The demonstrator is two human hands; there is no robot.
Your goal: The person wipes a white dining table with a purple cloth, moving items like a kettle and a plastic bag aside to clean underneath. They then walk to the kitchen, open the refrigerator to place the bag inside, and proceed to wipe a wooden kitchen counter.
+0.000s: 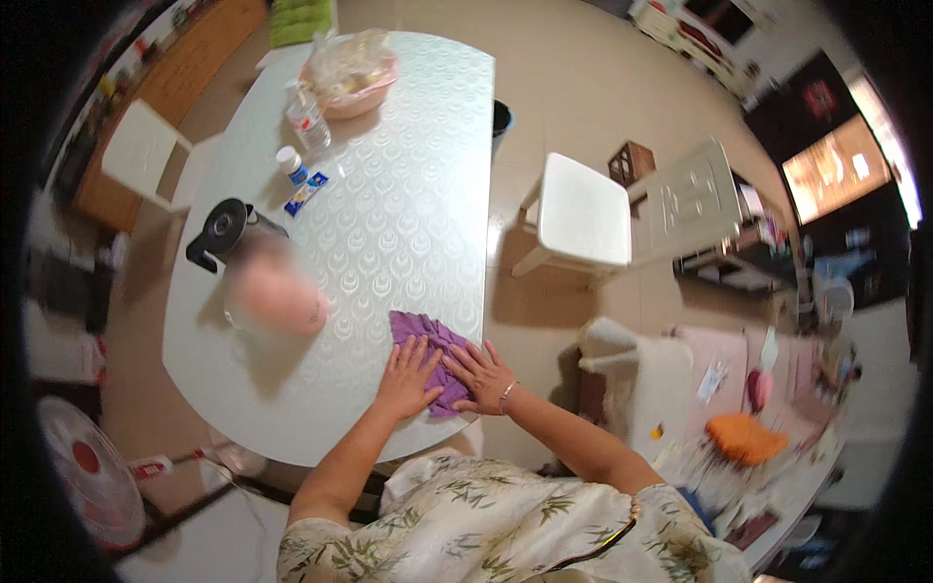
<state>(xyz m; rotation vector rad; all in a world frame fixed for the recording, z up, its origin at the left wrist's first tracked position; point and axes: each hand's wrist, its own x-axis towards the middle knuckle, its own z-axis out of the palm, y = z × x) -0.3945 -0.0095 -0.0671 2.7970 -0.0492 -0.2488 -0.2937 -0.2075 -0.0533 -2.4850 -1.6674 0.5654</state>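
A crumpled purple cloth lies on the near right part of the white table, close to the table's right edge. My left hand rests palm down on the cloth's left side, fingers spread. Beside it, my right hand presses flat on the cloth's right side, its fingers also stretched out, with a bracelet at the wrist. Both palms cover part of the cloth. Left of my hands stands a blurred pinkish thing that I cannot make out, next to a black-lidded kettle.
Farther up the table are a blue-and-white bottle, a small blue packet, a clear plastic bottle and a pink basin holding plastic bags. A white chair stands right of the table; a fan is at the lower left.
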